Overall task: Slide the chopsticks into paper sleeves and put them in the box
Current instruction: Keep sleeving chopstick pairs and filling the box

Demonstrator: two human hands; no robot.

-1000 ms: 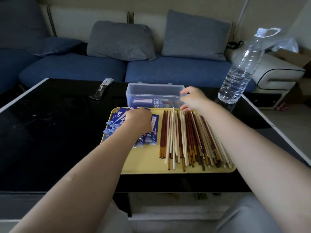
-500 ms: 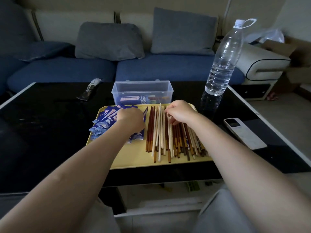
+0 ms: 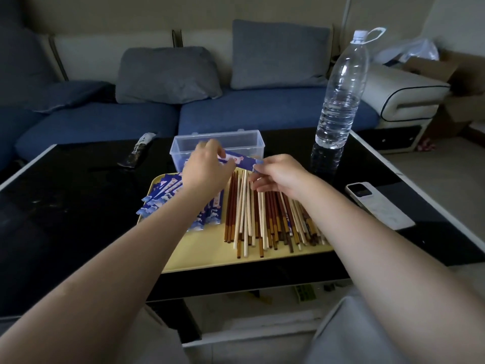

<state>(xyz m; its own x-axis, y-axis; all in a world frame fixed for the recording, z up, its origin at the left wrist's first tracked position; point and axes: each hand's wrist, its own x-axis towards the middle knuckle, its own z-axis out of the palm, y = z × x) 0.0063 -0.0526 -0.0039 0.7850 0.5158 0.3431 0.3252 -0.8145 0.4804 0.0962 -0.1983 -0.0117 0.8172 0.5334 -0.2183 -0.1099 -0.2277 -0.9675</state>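
A blue paper sleeve is held level above the yellow tray. My left hand grips its left end, and my right hand pinches its right end. Below the hands lie several brown and pale chopsticks on the right half of the tray. A pile of blue sleeves lies on the left half. The clear plastic box stands just behind the tray; my hands hide most of what is inside it.
A tall water bottle stands at the back right of the black table. A white remote lies at the right, a dark packet at the back left. A blue sofa with grey cushions is behind.
My left hand has lifted one sleeve off the pile. My right hand left the chopsticks and took the sleeve's other end. The view has shifted.
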